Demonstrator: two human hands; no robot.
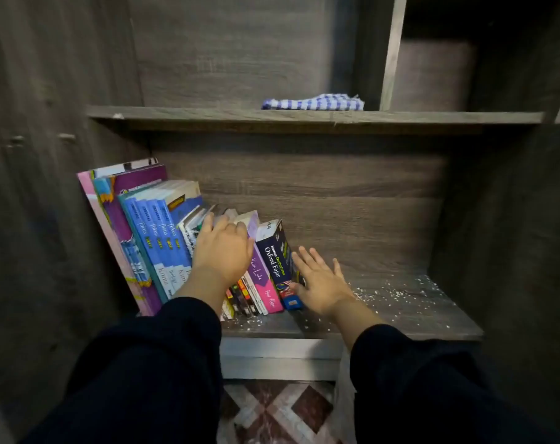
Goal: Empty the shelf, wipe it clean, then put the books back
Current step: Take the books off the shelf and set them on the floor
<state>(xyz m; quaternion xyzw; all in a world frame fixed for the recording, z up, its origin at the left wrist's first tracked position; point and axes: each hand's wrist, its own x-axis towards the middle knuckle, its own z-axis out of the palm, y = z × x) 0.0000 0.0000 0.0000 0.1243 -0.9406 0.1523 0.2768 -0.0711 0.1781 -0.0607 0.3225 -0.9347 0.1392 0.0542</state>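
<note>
Books (182, 238): a dozen or so, leaning left on shelf (400, 312)
Left hand (222, 251): fingers curled over book tops
Right hand (320, 283): fingers spread, flat against dictionary (274, 257)
Cloth (314, 102): one, upper shelf
Crumbs (397, 293): scattered white, right of the books

The scene is dim, with soft light falling from the front onto the lower shelf (400, 312) while its side walls sink into shadow. The upper right compartment is nearly black. Wide-angle distortion bends and smears the edges; the centre is slightly soft.
</note>
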